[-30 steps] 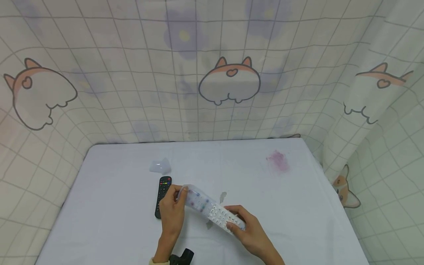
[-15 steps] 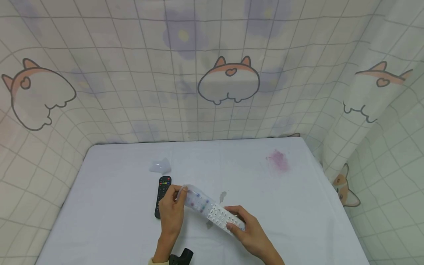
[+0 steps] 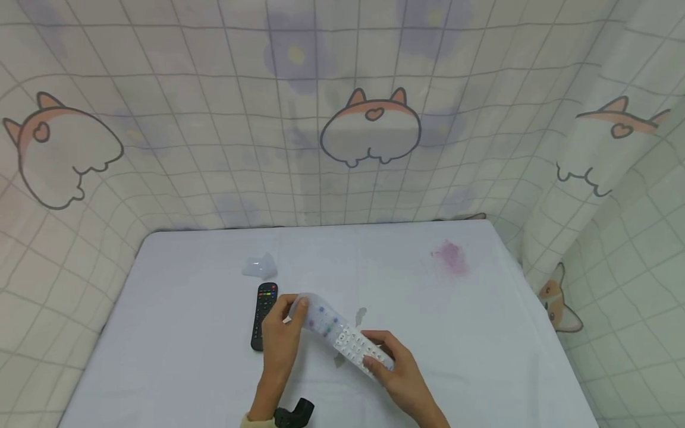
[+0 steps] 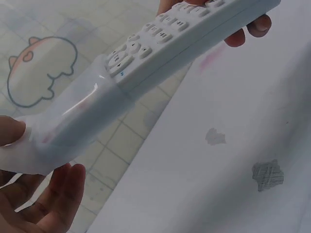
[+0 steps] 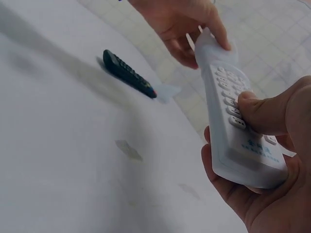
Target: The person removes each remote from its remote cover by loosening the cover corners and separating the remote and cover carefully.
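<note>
white remote (image 3: 360,349) held above table (image 3: 481,333), low centre of head view, half inside translucent sleeve (image 3: 316,315). right hand (image 3: 398,371) grips bare end – thumb on keys, fingers curled beneath. left hand (image 3: 279,339) pinches sleeve end at 10 o'clock of remote. black remote (image 3: 264,315) lies on table at 9 o'clock of left hand; clear scrap (image 3: 258,267) at its 12 o'clock.

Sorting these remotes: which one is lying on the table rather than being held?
The black remote, lying flat on the table. The white remote is held up by both hands.
</note>
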A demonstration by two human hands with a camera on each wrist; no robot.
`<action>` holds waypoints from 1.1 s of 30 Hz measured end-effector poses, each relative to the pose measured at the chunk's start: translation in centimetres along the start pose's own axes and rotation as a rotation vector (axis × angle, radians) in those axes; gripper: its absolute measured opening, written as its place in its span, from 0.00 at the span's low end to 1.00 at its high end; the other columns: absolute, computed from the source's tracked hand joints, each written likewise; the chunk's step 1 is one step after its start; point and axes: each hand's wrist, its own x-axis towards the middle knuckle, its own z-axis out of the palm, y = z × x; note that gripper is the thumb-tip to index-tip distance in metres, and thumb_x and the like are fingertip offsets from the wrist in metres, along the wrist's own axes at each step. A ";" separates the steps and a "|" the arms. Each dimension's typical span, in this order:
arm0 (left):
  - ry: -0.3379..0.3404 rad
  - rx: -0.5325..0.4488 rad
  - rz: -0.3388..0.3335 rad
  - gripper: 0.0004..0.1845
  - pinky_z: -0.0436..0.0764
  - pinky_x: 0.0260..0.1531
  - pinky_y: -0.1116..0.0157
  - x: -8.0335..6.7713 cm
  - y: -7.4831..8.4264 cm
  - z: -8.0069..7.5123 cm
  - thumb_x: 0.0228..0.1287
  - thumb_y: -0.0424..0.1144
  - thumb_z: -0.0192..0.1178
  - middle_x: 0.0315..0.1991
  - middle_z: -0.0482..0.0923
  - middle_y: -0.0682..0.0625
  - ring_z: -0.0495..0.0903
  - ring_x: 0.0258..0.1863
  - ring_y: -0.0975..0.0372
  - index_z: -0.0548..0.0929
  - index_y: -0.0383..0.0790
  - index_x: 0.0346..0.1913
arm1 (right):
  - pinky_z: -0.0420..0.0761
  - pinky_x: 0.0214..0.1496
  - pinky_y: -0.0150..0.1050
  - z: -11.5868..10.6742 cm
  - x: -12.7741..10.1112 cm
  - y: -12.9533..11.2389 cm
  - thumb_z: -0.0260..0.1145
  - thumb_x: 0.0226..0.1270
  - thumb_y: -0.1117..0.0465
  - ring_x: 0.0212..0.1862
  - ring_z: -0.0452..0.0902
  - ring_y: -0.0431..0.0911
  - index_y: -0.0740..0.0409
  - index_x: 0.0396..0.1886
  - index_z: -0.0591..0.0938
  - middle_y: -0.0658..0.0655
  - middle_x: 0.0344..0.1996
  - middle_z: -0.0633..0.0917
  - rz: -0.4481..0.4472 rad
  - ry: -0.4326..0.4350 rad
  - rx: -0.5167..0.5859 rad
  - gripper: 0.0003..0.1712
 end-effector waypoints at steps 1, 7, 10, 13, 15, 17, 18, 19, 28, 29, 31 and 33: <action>-0.018 -0.008 -0.021 0.13 0.83 0.61 0.45 -0.1 0.0 0.0 0.75 0.48 0.65 0.53 0.87 0.47 0.84 0.60 0.52 0.85 0.43 0.52 | 0.83 0.50 0.30 0.1 0.0 0.1 0.74 0.66 0.56 0.49 0.82 0.40 0.47 0.65 0.79 0.56 0.56 0.84 0.006 0.006 0.015 0.28; -0.095 -0.052 -0.079 0.18 0.87 0.54 0.56 -0.6 -0.1 0.1 0.75 0.46 0.64 0.58 0.84 0.45 0.85 0.54 0.57 0.81 0.42 0.61 | 0.83 0.54 0.30 0.8 -0.2 0.3 0.74 0.67 0.57 0.54 0.83 0.41 0.49 0.66 0.78 0.57 0.62 0.82 0.026 0.034 0.067 0.28; -0.122 -0.108 -0.100 0.18 0.89 0.43 0.65 -1.0 -0.2 0.0 0.75 0.45 0.64 0.53 0.85 0.43 0.86 0.41 0.64 0.81 0.40 0.61 | 0.83 0.55 0.29 1.1 -0.2 0.3 0.74 0.67 0.57 0.56 0.83 0.41 0.50 0.66 0.77 0.58 0.62 0.82 0.040 0.044 0.103 0.29; -0.131 -0.142 -0.122 0.17 0.88 0.41 0.68 -1.3 -0.3 0.0 0.76 0.46 0.63 0.46 0.87 0.42 0.86 0.37 0.67 0.81 0.38 0.58 | 0.83 0.56 0.28 1.3 -0.2 0.3 0.74 0.67 0.57 0.57 0.83 0.41 0.52 0.67 0.77 0.59 0.62 0.82 0.051 0.050 0.138 0.30; -0.121 -0.161 -0.138 0.17 0.89 0.41 0.68 -1.3 -0.4 0.1 0.77 0.47 0.62 0.44 0.88 0.42 0.86 0.36 0.67 0.82 0.36 0.55 | 0.83 0.56 0.28 1.5 -0.3 0.3 0.74 0.67 0.57 0.58 0.83 0.41 0.53 0.67 0.76 0.59 0.62 0.82 0.050 0.047 0.149 0.30; -0.104 -0.174 -0.158 0.17 0.89 0.39 0.67 -1.2 -0.4 0.1 0.78 0.48 0.61 0.40 0.89 0.42 0.87 0.35 0.66 0.82 0.35 0.52 | 0.82 0.57 0.27 1.7 -0.4 0.3 0.74 0.67 0.56 0.59 0.83 0.43 0.53 0.67 0.76 0.59 0.62 0.81 0.049 0.045 0.149 0.30; -0.096 -0.179 -0.167 0.18 0.89 0.38 0.66 -1.1 -0.4 0.1 0.78 0.48 0.61 0.39 0.89 0.42 0.86 0.34 0.66 0.82 0.34 0.51 | 0.82 0.57 0.27 1.8 -0.4 0.3 0.73 0.67 0.55 0.60 0.82 0.44 0.53 0.67 0.76 0.59 0.62 0.81 0.048 0.043 0.150 0.30; -0.089 -0.188 -0.181 0.18 0.90 0.37 0.66 -1.1 -0.4 0.1 0.78 0.48 0.61 0.37 0.89 0.42 0.86 0.33 0.66 0.83 0.33 0.49 | 0.82 0.58 0.27 1.9 -0.5 0.4 0.73 0.68 0.55 0.61 0.82 0.46 0.53 0.67 0.76 0.59 0.62 0.81 0.048 0.043 0.149 0.31; -0.086 -0.245 -0.249 0.19 0.90 0.38 0.65 -0.5 -0.3 0.0 0.77 0.48 0.61 0.34 0.89 0.48 0.87 0.34 0.65 0.83 0.31 0.43 | 0.80 0.60 0.26 2.4 -0.8 0.6 0.73 0.68 0.52 0.63 0.81 0.45 0.53 0.68 0.76 0.59 0.65 0.81 0.028 0.039 0.146 0.31; -0.083 -0.253 -0.253 0.19 0.90 0.38 0.65 -0.5 -0.3 -0.1 0.77 0.47 0.62 0.34 0.88 0.48 0.87 0.34 0.65 0.82 0.31 0.43 | 0.80 0.60 0.26 2.5 -0.8 0.6 0.73 0.68 0.52 0.62 0.81 0.43 0.54 0.68 0.76 0.60 0.65 0.81 0.021 0.038 0.142 0.31; -0.075 -0.273 -0.258 0.18 0.89 0.39 0.66 -0.4 -0.2 -0.2 0.77 0.46 0.62 0.35 0.88 0.48 0.87 0.35 0.65 0.82 0.31 0.43 | 0.81 0.60 0.27 2.6 -0.9 0.7 0.73 0.68 0.53 0.60 0.81 0.39 0.54 0.67 0.76 0.60 0.64 0.81 0.010 0.039 0.139 0.30; -0.067 -0.283 -0.259 0.17 0.89 0.40 0.67 -0.3 -0.1 -0.3 0.77 0.45 0.63 0.37 0.87 0.47 0.87 0.35 0.64 0.82 0.31 0.43 | 0.81 0.60 0.27 2.7 -0.9 0.8 0.73 0.69 0.55 0.58 0.81 0.36 0.54 0.67 0.77 0.59 0.64 0.82 -0.003 0.046 0.138 0.29</action>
